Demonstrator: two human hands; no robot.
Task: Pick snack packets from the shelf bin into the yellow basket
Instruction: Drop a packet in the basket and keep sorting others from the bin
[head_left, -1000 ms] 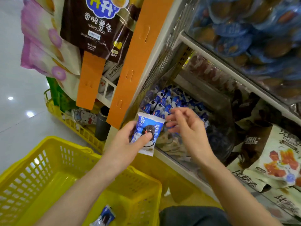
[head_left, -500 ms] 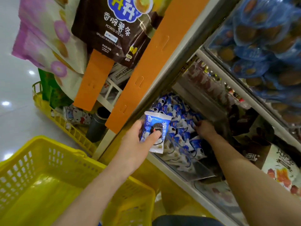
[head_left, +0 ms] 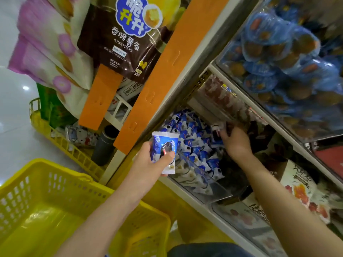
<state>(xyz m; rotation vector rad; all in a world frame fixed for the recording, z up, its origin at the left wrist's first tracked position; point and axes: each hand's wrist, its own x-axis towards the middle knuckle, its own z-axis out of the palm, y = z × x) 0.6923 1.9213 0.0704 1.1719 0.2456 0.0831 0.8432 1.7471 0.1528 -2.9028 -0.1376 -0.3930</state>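
My left hand (head_left: 148, 160) grips a blue and white snack packet (head_left: 164, 151) in front of the shelf, just left of the clear shelf bin (head_left: 213, 190). That bin holds a heap of several similar blue and white packets (head_left: 193, 143). My right hand (head_left: 235, 141) is deep inside the bin, its fingers closed on a packet (head_left: 216, 130) at the back of the heap. The yellow basket (head_left: 55, 191) stands at the lower left, below my left forearm.
Orange strips (head_left: 163, 71) hang down the shelf's upright with a brown potato sticks bag (head_left: 122, 39) and pink bags (head_left: 48, 52). Blue wrapped cakes (head_left: 282, 58) fill the bin above. White and brown snack bags (head_left: 300, 190) lie to the right. A second yellow basket (head_left: 55, 138) sits behind.
My right hand went from in front of the bin into its back and closed on a packet. My left hand kept its packet almost still. The view shifted upward.
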